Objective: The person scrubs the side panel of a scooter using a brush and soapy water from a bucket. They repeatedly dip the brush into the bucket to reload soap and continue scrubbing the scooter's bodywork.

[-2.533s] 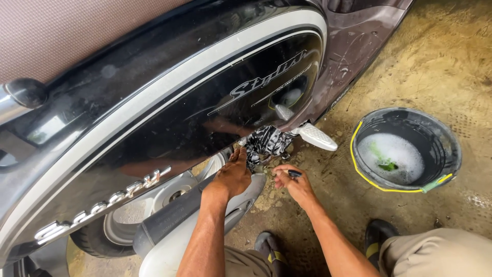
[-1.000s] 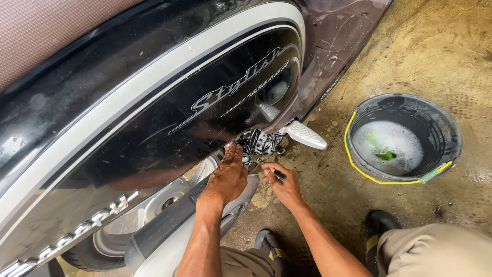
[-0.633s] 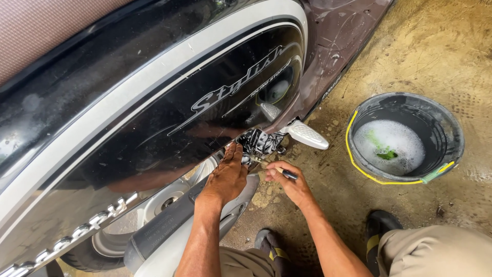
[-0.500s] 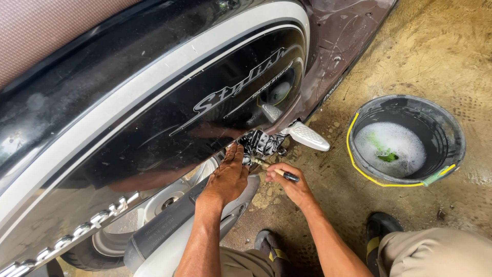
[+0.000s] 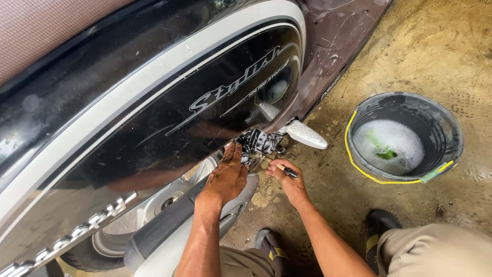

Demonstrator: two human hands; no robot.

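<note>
Wet concrete floor (image 5: 441, 46), soapy bucket (image 5: 405, 137) off to the right. Left hand (image 5: 226, 177) has stayed flat on the scooter panel (image 5: 154, 118), fingers open; right hand (image 5: 288, 179) has edged back from the engine bits (image 5: 259, 143), fingers pinching a small brush (image 5: 287, 171), so scrubbing there looks paused

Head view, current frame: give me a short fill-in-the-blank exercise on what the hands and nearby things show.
1. The left hand rests on the underside of a black and white ____.
2. The right hand pinches a small dark tool between its ____.
3. The dark bucket on the floor holds ____ water with a green scrap floating in it.
4. The bucket's handle is ____ in colour.

Missing words: scooter; fingers; soapy; yellow
</note>
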